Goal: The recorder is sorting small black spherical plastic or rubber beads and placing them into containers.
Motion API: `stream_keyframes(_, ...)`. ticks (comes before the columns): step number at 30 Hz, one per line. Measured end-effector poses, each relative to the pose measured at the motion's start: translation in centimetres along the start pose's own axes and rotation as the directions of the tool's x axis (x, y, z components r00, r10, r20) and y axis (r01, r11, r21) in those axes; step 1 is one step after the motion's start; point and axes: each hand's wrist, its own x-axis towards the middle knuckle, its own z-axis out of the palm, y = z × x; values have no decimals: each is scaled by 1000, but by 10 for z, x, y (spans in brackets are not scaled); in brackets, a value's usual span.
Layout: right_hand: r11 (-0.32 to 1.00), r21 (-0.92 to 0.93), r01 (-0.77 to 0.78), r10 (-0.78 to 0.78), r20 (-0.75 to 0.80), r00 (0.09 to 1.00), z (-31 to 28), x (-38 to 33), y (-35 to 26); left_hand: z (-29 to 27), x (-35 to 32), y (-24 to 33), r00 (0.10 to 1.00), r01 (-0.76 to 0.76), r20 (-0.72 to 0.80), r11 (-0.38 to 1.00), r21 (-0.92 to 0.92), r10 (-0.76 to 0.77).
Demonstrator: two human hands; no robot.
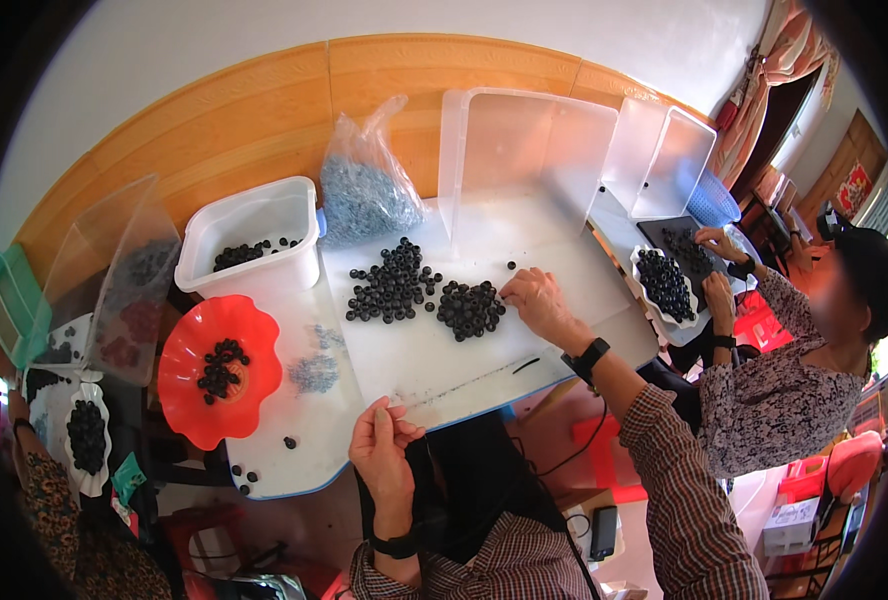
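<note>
Two heaps of small black round pieces with holes lie on the white table (484,380) before me: a looser heap (389,285) on the left and a tighter one (470,310) in the middle. My right hand (541,302) reaches to the tighter heap's right edge, its fingertips closed together there. Whether they pinch a piece is hidden. One loose black piece (511,265) lies just behind that heap. Close to the table's front edge, my left hand (384,445) is raised with thumb and fingers pressed together; anything between them is too small to make out.
A red wavy-edged bowl (184,350) and a white tub (299,265) hold more black pieces. A clear bag of bluish bits (364,195) and an upright translucent bin (539,150) stand behind. Co-workers sit at the right (774,390) and left (44,480).
</note>
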Motion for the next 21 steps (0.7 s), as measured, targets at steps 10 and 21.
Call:
stream_keyframes(10, 977, 206, 59, -15, -209, 978, -5, -35, -33, 2, -7, -8, 999, -40, 26, 999, 33, 39)
stream_keyframes(21, 915, 326, 237, -176, -206, 962, 37, -45, -146, 9, -21, -7, 993, 14, 114, 998, 68, -22)
